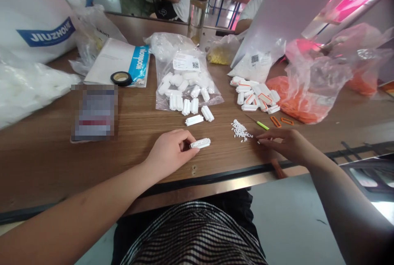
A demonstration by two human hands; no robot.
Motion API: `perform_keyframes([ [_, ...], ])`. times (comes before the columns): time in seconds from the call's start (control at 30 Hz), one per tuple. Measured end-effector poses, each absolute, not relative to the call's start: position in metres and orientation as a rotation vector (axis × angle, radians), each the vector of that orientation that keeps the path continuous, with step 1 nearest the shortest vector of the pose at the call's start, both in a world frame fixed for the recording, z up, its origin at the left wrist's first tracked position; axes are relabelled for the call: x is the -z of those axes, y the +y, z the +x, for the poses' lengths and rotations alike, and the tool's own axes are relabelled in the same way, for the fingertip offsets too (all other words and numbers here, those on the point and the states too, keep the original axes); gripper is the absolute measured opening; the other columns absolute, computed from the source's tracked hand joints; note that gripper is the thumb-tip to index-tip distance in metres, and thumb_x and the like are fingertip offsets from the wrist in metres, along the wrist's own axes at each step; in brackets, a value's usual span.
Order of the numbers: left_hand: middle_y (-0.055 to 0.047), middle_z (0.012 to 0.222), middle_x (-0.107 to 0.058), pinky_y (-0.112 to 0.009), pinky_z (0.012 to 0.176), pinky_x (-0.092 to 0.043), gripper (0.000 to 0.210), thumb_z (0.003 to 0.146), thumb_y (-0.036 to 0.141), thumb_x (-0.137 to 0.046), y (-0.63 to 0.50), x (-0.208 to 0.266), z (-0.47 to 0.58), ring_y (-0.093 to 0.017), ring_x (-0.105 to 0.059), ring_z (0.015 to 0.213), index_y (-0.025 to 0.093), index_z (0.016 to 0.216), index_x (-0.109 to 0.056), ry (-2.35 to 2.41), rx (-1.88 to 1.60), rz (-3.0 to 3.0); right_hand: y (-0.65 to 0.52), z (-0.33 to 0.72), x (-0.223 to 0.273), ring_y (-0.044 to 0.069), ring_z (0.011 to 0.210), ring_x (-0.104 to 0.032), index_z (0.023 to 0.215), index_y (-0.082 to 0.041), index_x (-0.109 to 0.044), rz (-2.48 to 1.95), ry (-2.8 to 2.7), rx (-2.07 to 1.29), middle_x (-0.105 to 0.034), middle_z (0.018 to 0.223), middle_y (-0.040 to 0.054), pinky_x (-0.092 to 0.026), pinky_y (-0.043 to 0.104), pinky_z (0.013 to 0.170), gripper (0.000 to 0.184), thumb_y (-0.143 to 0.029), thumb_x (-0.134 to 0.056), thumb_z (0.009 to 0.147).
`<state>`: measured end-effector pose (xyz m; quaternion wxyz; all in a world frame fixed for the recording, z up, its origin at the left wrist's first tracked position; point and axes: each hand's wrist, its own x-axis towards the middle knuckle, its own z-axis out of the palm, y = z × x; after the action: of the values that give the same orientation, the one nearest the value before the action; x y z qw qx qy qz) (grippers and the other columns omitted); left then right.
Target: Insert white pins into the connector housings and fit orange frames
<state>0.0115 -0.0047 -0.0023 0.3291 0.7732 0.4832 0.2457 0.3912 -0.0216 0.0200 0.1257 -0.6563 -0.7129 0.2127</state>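
Observation:
Between thumb and fingers, my left hand (170, 150) grips a white plastic connector housing (200, 143) with rows of small holes facing up. My right hand (285, 144) is pinched low over the table, and a tiny white plug (259, 142) shows at its fingertips. Just left of those fingers lies a loose pile of tiny white plugs (240, 130). A thin pick with a green handle (262, 125) rests behind the right hand, beside two orange frame-shaped seals (276, 122). Beyond my left hand, more white housings (194, 120) lie loose on the table.
An open clear bag of housings (191, 76) lies at the middle back. Housings with orange seals (255, 94) are heaped to the right, by a bag of orange parts (304, 96). A phone (95, 113), notebook (106, 61), black tape roll (121, 78) and bottle (197, 14) stand around. People are behind.

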Motion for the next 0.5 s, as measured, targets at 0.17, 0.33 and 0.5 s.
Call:
perform_keyframes([
  [0.17,0.003,0.064,-0.053,-0.027,0.058,-0.035,0.010,0.079,0.031,-0.072,-0.0046,0.0024,0.0118,-0.012,-0.046,0.058,0.022,0.082,-0.069,1.259,-0.642,2.020,-0.0207,0.3892,-0.0201,0.020,0.078,-0.069,0.087,-0.023,-0.078,-1.853,-2.137,-0.623,-0.077,0.088,0.0067,-0.054,0.034,0.071,0.024,-0.043,-0.066,0.084],
  [0.33,0.003,0.066,-0.054,-0.028,0.059,-0.036,0.009,0.079,0.029,-0.071,-0.0051,0.0007,0.0116,-0.012,-0.047,0.058,0.021,0.083,-0.069,1.257,-0.645,2.019,-0.0254,0.3928,-0.0143,0.023,0.079,-0.068,0.089,-0.024,-0.076,-1.707,-2.386,-0.303,-0.075,0.093,0.0081,-0.053,0.040,0.071,0.025,-0.041,-0.057,0.089],
  [0.5,0.002,0.069,-0.056,-0.028,0.061,-0.037,0.009,0.080,0.030,-0.070,-0.0054,-0.0001,0.0112,-0.013,-0.049,0.061,0.022,0.083,-0.069,1.237,-0.657,2.008,-0.0286,0.3843,-0.0154,0.025,0.071,-0.065,0.083,-0.025,-0.071,-1.743,-2.410,-0.171,-0.072,0.084,0.0094,-0.049,0.042,0.065,0.019,-0.037,-0.057,0.089],
])
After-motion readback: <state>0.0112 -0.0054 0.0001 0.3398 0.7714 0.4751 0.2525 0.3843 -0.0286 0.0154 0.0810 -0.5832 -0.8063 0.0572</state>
